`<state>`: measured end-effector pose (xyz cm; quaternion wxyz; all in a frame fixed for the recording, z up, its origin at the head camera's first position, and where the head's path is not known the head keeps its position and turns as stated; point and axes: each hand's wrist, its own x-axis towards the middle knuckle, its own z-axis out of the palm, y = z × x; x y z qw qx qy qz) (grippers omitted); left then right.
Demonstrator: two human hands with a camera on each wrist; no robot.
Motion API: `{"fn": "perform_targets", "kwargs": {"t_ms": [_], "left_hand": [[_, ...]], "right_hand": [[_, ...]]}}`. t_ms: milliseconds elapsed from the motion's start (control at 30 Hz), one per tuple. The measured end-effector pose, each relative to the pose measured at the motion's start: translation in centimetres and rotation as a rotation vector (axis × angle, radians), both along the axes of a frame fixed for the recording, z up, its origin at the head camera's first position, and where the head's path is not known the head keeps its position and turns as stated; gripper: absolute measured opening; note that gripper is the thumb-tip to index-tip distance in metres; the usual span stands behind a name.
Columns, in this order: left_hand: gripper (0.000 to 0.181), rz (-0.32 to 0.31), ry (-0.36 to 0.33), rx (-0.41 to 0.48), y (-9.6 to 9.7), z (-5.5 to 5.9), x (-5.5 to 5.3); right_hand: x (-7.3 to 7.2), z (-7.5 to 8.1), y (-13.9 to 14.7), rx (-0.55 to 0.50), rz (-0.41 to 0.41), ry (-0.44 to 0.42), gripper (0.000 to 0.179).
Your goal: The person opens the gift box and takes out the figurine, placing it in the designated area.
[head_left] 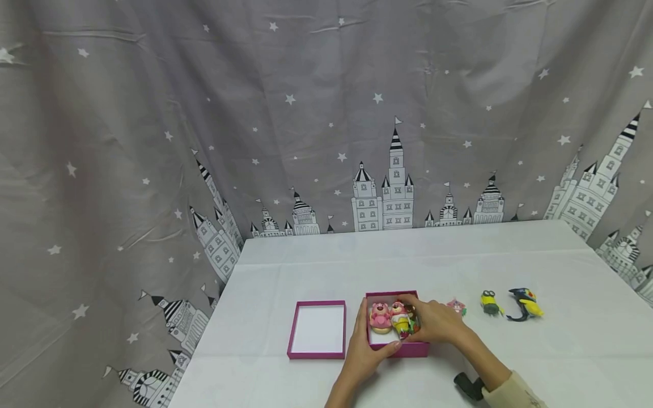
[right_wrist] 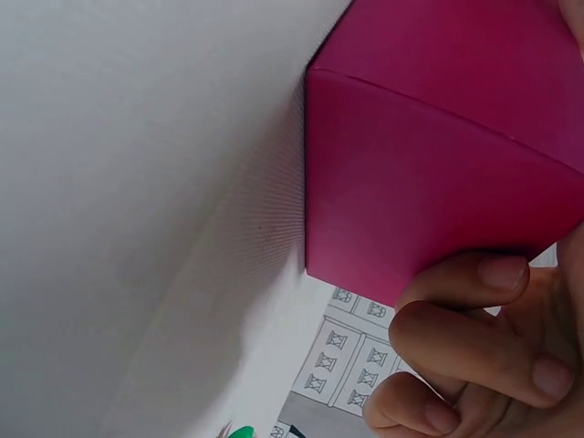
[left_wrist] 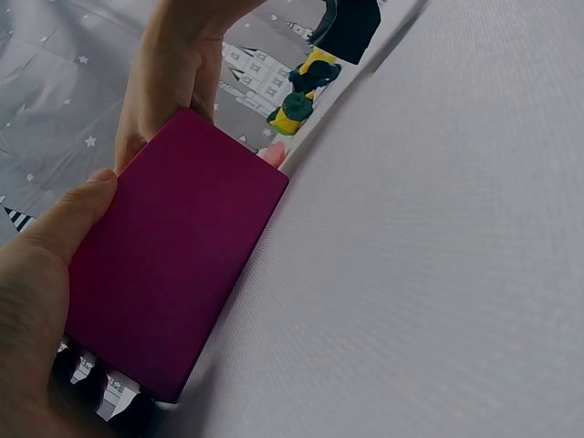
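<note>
A magenta open box [head_left: 412, 350] with a white inside stands on the table. In it sit a pink bear figurine [head_left: 380, 318], a second pink bear figurine in yellow and white [head_left: 400, 320], and a brown-and-green toy figurine [head_left: 412, 321] at the right end. My left hand [head_left: 361, 354] grips the box at its left side, thumb over the front rim. My right hand [head_left: 433, 322] reaches over the right wall and pinches the brown-and-green figurine between thumb and index finger, partly covering it. Its other fingers [right_wrist: 474, 338] curl outside the box wall.
Left of the box lies its magenta-edged white lid [head_left: 319, 331]. On the right are a pink star-shaped figurine [head_left: 457, 306], a yellow-and-green minion figurine [head_left: 491, 304] and a dark blue-and-yellow figurine [head_left: 526, 304]. A grey castle-print curtain [head_left: 326, 113] hangs behind the table.
</note>
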<state>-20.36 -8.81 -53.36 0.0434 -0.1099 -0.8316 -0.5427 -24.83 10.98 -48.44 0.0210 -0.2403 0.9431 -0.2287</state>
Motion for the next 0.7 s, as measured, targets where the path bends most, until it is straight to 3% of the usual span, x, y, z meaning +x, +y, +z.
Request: {"fn": "perform_targets", "kwargs": {"t_ms": [700], "left_hand": [[0.109,0.023,-0.013,0.015,0.00,0.06,0.13]], "right_hand": [[0.17,0.26,-0.66,0.032,-0.050,-0.003,0.085]]}}
